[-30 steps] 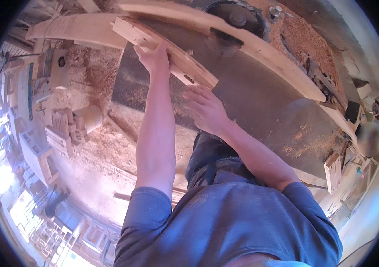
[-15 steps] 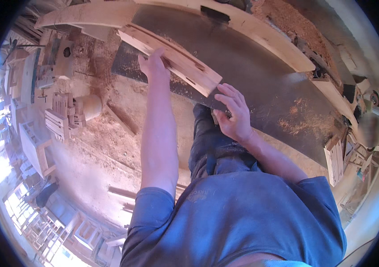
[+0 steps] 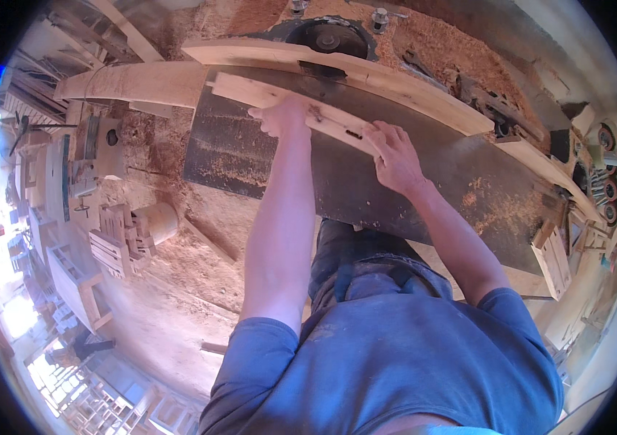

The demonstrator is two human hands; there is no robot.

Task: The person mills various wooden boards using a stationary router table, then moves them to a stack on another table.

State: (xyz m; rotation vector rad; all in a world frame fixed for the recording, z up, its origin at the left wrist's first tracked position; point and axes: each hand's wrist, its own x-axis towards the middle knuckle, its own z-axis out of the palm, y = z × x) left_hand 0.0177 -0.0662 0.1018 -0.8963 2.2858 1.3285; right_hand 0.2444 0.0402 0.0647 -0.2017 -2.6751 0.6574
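Right hand (image 3: 398, 158) and workpiece have both shifted: half a second earlier the hand was apart from the piece, and now it is on its right end, while the piece lies closer to the long fence. That pale, narrow, rectangular wooden workpiece (image 3: 334, 123) with dark slots in its face is over the dark, flat metal machine table (image 3: 366, 190), in front of the long, pale wooden fence board (image 3: 417, 94). The left hand (image 3: 283, 118) grasps the workpiece near its middle, its fingers partly hidden. The right hand grasps the end, fingers over the upper face. Beyond the fence sits a dark, round machine part (image 3: 329, 40); orange-brown sawdust (image 3: 482, 196) is scattered toward the table's right, near upright pale wooden pieces (image 3: 551, 261).
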